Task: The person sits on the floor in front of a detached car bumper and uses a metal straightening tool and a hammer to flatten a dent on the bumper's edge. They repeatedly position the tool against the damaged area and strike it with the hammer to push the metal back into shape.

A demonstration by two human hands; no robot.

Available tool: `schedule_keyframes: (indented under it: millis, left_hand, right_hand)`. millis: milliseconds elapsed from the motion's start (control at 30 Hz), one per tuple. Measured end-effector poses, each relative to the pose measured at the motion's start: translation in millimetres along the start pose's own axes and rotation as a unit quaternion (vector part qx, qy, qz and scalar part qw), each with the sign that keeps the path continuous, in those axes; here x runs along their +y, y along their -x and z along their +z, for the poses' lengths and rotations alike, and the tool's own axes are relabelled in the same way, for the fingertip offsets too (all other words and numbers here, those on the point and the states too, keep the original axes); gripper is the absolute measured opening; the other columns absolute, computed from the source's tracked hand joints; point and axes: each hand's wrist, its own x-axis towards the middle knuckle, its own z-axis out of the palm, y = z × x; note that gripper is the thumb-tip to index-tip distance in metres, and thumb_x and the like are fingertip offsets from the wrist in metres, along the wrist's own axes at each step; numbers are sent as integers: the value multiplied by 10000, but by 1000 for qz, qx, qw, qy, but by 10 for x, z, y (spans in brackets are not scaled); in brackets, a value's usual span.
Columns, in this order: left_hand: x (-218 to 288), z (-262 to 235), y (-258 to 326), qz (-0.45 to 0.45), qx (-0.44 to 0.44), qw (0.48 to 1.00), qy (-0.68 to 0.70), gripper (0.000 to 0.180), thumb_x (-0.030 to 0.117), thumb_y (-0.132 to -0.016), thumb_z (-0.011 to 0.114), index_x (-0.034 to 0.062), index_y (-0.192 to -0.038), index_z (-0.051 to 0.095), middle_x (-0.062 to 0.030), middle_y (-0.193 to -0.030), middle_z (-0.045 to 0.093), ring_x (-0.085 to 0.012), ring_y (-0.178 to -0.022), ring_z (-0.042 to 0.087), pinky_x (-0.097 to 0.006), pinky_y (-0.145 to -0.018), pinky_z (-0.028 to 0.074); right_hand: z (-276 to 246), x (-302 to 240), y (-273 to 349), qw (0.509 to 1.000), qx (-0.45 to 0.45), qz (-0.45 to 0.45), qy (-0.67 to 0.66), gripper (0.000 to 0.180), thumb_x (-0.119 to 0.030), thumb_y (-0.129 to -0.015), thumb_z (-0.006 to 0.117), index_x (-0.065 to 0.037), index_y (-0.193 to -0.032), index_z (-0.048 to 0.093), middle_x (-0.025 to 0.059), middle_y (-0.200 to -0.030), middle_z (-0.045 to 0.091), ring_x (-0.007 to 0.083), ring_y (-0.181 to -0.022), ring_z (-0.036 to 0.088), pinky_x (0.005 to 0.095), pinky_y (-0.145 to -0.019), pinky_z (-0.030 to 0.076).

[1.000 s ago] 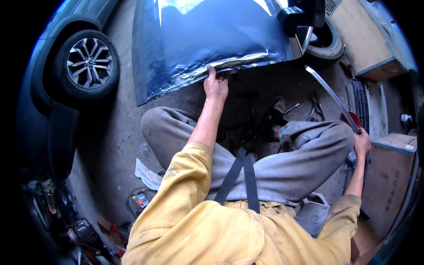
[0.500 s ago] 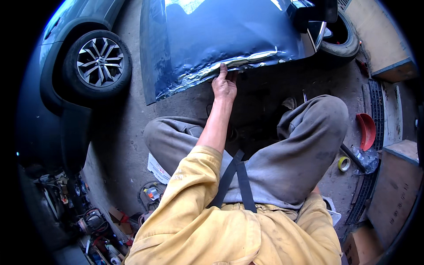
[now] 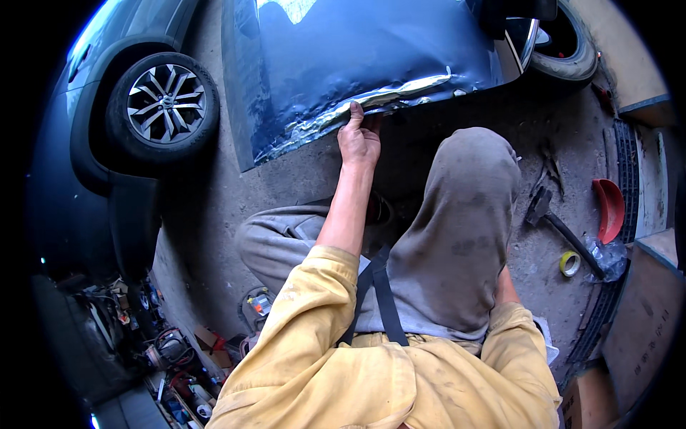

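Observation:
A dark blue car door [image 3: 357, 50] lies in front of me, its near edge crumpled and scraped down to bright metal. My left hand [image 3: 359, 143] grips this damaged edge, with the thumb on top and the fingers curled underneath, partly hidden. My right forearm shows only as a short strip of skin beside my raised right knee [image 3: 471, 171]. The leg hides my right hand, so what it holds or touches cannot be seen.
A hammer [image 3: 540, 207], yellow tape roll [image 3: 569, 264], plastic bag [image 3: 607, 259] and red curved piece [image 3: 609, 211] lie right. A dark car with a wheel [image 3: 166, 104] stands left. Tools and parts [image 3: 171, 350] clutter the lower left. Wooden boxes [image 3: 647, 307] line the right.
My right knee has risen and swung inward, uncovering the hammer head on the floor. My left hand keeps its hold on the door edge. The view has shifted slightly.

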Motion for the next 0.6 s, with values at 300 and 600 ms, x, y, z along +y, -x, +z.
schedule_keyframes:
  millis: [300,600]
  left_hand:
    - [-62,65,23,-17,-24,1000,5,254,200,-920,689,74,-1128,614,-53,-1121,663,-227,-1103,615,-441,-1010,497]
    - [-119,134,41,-25,-44,999,19,257,191,-925,682,65,-1137,607,-55,-1133,657,-233,-1114,608,-457,-1026,483]
  right_hand:
    - [-170,-413,266,994,-26,64,-90,450,-246,-799,723,32,-1145,645,293,-1112,661,425,-1090,630,465,-933,494]
    - [-52,-434,95,991,-68,-24,109,500,-310,-814,699,48,-1155,627,312,-1147,639,428,-1128,609,468,-948,491]
